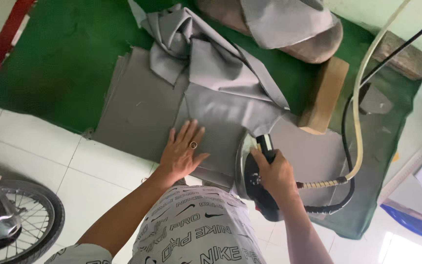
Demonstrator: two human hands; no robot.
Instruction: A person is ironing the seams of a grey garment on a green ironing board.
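Fabric (211, 105), grey, lies spread on the green mat (64, 63) in front of me. My left hand (184, 151) presses flat on it, fingers spread, gripping nothing. My right hand (274, 173) is closed around the iron (255, 168) handle at the fabric's right edge.

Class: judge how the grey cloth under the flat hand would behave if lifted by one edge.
The grey cloth is probably floppy: it bunches in folds at the top. Likely light and thin, lying flat under the left hand. It may slide on the green mat.
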